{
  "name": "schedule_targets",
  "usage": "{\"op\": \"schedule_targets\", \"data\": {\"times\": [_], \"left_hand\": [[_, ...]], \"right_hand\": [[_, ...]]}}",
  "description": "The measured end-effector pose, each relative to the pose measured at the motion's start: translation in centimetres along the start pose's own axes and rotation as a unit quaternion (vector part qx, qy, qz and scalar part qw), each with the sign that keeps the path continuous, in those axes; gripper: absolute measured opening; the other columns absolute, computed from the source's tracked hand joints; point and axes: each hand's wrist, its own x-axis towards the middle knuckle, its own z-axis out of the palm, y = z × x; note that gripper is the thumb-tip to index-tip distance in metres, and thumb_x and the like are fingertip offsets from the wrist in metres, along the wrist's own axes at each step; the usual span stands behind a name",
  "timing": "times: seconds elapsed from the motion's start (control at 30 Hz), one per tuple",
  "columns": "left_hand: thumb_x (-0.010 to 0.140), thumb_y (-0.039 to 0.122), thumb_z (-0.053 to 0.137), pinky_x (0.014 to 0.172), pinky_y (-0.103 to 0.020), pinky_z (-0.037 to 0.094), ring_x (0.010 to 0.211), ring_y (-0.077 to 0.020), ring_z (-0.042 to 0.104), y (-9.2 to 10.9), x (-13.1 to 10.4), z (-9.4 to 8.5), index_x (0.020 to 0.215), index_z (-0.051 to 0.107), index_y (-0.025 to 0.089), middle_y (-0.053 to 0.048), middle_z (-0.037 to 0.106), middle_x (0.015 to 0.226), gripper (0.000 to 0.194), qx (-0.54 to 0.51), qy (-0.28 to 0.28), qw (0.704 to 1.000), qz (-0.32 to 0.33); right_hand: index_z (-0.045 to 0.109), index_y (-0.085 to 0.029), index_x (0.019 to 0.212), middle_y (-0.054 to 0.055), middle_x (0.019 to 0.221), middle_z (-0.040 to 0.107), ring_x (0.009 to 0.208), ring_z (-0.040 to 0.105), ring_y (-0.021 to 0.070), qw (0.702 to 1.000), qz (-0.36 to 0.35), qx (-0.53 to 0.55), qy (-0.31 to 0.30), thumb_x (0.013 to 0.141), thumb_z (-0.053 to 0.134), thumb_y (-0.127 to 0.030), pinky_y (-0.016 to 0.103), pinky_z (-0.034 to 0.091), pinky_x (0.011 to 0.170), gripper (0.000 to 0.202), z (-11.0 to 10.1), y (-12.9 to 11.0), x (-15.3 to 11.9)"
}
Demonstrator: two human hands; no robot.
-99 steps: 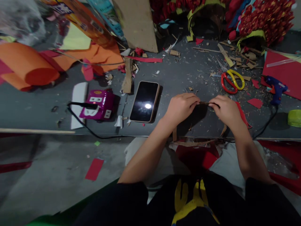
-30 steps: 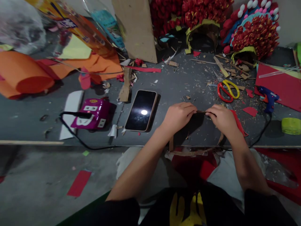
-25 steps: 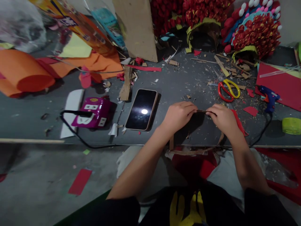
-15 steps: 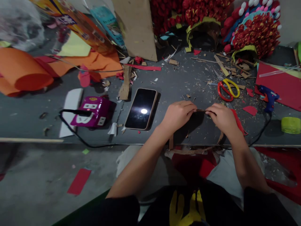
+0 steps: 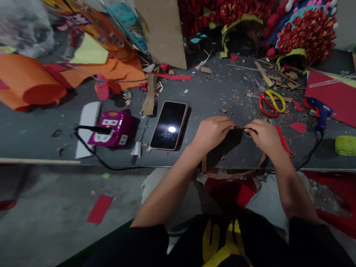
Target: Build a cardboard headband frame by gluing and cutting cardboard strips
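Between my hands a narrow brown strip (image 5: 239, 128), apparently cardboard, is stretched above the grey table. My left hand (image 5: 214, 129) pinches its left end with thumb and fingers, and my right hand (image 5: 261, 134) pinches the right end. Lower down, a longer brown strip (image 5: 228, 175) runs along the table's front edge, with upright pieces below each wrist; I cannot tell whether it joins the held one. Scissors (image 5: 274, 103) with red and yellow handles lie beyond my right hand. A red piece (image 5: 283, 141) is partly hidden behind that hand.
Left of my hands lie a phone (image 5: 169, 125) and a purple power socket block (image 5: 115, 128) with a black cord. A blue glue gun (image 5: 319, 111) and green tape roll (image 5: 345, 145) are at right. Scraps litter the table (image 5: 205, 92); red flower-covered crafts (image 5: 306, 37) stand behind.
The view has shifted slightly, so everything appears a little higher and further right. Both hands keep the same pinch on the strip.
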Motion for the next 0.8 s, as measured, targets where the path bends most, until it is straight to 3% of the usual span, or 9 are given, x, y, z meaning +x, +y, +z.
{"op": "schedule_targets", "data": {"times": [0.53, 0.8], "left_hand": [[0.094, 0.017, 0.050, 0.074, -0.028, 0.055, 0.089, -0.0193, 0.072, -0.01, -0.04, 0.10, 0.092, 0.075, 0.018, -0.007, 0.077, 0.095, 0.025, -0.020, -0.023, 0.999, -0.029], [0.093, 0.019, 0.051, 0.074, -0.026, 0.055, 0.088, -0.0177, 0.072, 0.24, 0.09, -0.35, 0.092, 0.076, 0.018, -0.007, 0.077, 0.095, 0.025, 0.003, -0.016, 1.000, -0.017]], "right_hand": [[0.075, -0.021, 0.093, 0.007, 0.095, 0.074, 0.090, 0.066, 0.0225, 1.000, 0.006, -0.007, -0.012, 0.093, 0.058, -0.022, 0.033, 0.045, 0.076, 0.017, -0.21, -0.11, 0.05], [0.075, -0.023, 0.092, 0.005, 0.093, 0.073, 0.088, 0.065, 0.0211, 1.000, -0.003, 0.008, 0.010, 0.093, 0.056, -0.021, 0.033, 0.045, 0.076, 0.019, -0.09, 0.01, -0.09]]}}
